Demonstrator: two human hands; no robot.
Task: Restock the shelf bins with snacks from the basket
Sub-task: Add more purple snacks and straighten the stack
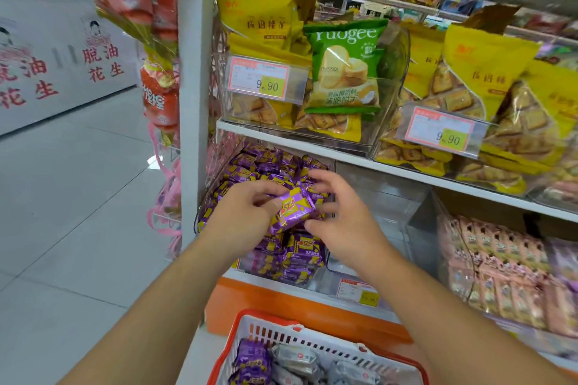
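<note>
Together we hold one purple snack packet (292, 208) just above the heaped purple bin (219, 194): left hand (242, 212) pinching its near end, right hand (339, 212) with fingers spread against its far side. It looks light, crinkly and slippery; gripping the sealed ends seems safest.

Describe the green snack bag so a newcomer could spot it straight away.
Look at the upper shelf, in the clear bin just right of the white upright post. The green bag stands at its front, among yellow bags. It alone is green, showing round biscuits.
</note>
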